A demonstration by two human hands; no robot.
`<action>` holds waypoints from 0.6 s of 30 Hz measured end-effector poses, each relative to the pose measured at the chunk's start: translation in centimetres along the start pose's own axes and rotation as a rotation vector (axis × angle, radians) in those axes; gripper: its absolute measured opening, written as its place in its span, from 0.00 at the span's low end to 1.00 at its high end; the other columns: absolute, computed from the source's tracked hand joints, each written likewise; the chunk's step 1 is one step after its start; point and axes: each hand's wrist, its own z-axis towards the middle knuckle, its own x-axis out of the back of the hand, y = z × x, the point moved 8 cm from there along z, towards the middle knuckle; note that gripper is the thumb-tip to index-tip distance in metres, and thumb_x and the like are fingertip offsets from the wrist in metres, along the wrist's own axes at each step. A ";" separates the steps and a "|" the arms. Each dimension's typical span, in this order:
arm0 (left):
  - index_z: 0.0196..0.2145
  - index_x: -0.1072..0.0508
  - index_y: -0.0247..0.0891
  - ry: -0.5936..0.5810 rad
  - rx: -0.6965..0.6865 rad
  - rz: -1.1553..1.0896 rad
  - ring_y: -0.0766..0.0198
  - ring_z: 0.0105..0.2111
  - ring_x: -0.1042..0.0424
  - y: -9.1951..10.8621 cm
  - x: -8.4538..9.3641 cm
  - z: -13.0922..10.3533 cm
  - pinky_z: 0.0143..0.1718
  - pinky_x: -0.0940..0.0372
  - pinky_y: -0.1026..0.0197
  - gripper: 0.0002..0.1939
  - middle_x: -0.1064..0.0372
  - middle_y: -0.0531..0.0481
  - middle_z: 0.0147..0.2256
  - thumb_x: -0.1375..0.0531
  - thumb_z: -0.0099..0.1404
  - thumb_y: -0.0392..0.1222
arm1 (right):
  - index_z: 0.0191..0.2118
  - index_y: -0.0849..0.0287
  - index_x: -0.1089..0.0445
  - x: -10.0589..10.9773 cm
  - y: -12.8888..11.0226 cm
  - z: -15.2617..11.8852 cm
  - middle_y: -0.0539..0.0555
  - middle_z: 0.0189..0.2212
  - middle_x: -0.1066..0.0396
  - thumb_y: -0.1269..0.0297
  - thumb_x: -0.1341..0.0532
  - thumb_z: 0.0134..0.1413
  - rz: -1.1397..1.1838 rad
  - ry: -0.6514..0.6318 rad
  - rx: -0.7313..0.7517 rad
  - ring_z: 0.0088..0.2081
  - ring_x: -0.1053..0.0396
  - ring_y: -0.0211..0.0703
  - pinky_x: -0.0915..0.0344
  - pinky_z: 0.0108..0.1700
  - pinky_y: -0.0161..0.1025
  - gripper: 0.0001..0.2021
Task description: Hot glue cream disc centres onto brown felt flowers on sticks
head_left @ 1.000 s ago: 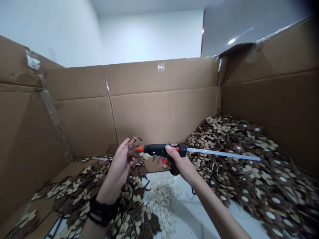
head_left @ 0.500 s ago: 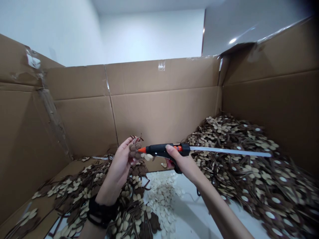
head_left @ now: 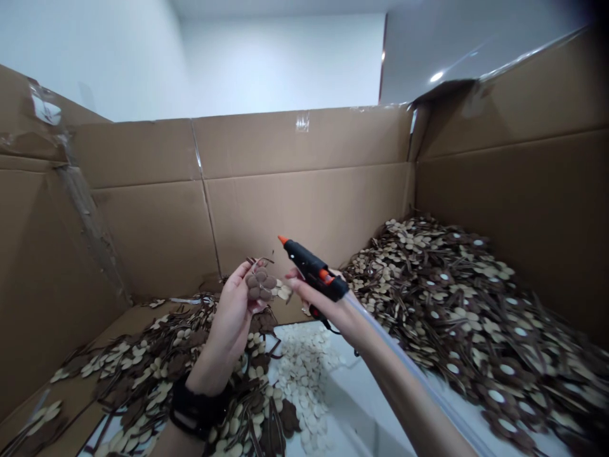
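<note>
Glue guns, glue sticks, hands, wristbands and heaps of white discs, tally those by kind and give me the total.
Hands: 2, the left hand and the right hand
Glue gun: 1
Glue stick: 1
Black wristband: 1
Heap of white discs: 1
Total: 6
</note>
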 end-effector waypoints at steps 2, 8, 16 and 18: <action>0.35 0.37 0.36 -0.016 0.016 0.011 0.78 0.17 0.49 -0.6 -0.4 -0.1 0.16 0.52 0.75 0.13 0.45 0.59 0.23 0.38 0.53 0.40 | 0.35 0.62 0.30 -1.2 0.0 0.0 0.49 0.21 0.39 0.49 0.38 0.47 0.036 -0.064 -0.006 0.25 0.43 0.34 0.46 0.28 0.33 0.19; 0.35 0.36 0.37 -0.023 0.029 0.072 0.77 0.18 0.46 -1.4 -1.0 -0.1 0.16 0.52 0.74 0.12 0.38 0.56 0.27 0.39 0.54 0.40 | 0.34 0.63 0.30 -1.9 1.4 0.1 0.48 0.21 0.42 0.51 0.38 0.47 0.139 -0.076 -0.040 0.26 0.45 0.33 0.49 0.29 0.33 0.17; 0.38 0.36 0.37 0.179 -0.237 0.526 0.73 0.22 0.43 -1.4 3.1 2.7 0.22 0.46 0.72 0.10 0.45 0.57 0.24 0.50 0.62 0.45 | 0.37 0.61 0.31 1.5 2.6 0.9 0.47 0.23 0.43 0.51 0.35 0.45 0.330 0.170 -0.065 0.25 0.45 0.31 0.49 0.26 0.31 0.19; 0.41 0.38 0.38 0.064 -0.130 0.776 0.71 0.21 0.43 -3.7 3.6 3.9 0.22 0.47 0.71 0.14 0.43 0.56 0.25 0.56 0.63 0.44 | 0.37 0.61 0.32 2.6 2.4 1.0 0.47 0.23 0.41 0.53 0.34 0.43 0.393 0.226 -0.058 0.24 0.45 0.30 0.49 0.26 0.30 0.18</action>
